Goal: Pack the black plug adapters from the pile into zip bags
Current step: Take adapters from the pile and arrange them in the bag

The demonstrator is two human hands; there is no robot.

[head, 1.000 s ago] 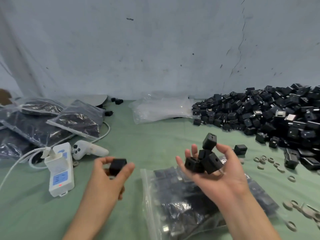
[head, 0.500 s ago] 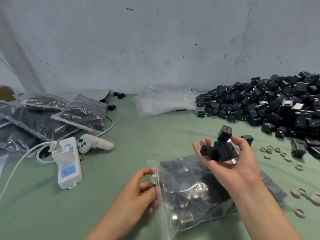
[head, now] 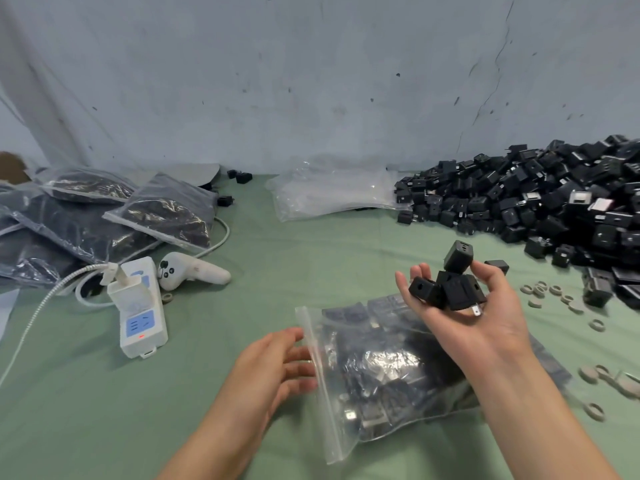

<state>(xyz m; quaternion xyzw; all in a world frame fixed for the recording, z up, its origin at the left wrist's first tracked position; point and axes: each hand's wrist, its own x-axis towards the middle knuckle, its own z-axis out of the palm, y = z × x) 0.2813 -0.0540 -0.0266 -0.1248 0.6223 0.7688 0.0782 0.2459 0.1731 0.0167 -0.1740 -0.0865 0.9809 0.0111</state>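
R hand [head: 485,334]: palm up, fingers curled round clutch of black plug adapters [head: 446,291], above part-filled zip bag [head: 381,382]. L hand [head: 273,368]: fingers straight, spread, at bag's zip edge, holding nothing. Pile [head: 554,202]: far right, green table [head: 242,306].

The green surface [head: 242,393] is carrying a heap of black plug adapters [head: 540,202] at the far right. A part-filled zip bag [head: 381,375] is lying near the front, its zip edge facing left. Filled bags [head: 86,216] are lying at the far left (overlapping one another), with a white power strip [head: 142,317] and a white controller [head: 190,271] just beside them. Clear bags [head: 332,192] are sitting at the back, and grey rings [head: 554,296] are lying scattered at the right.
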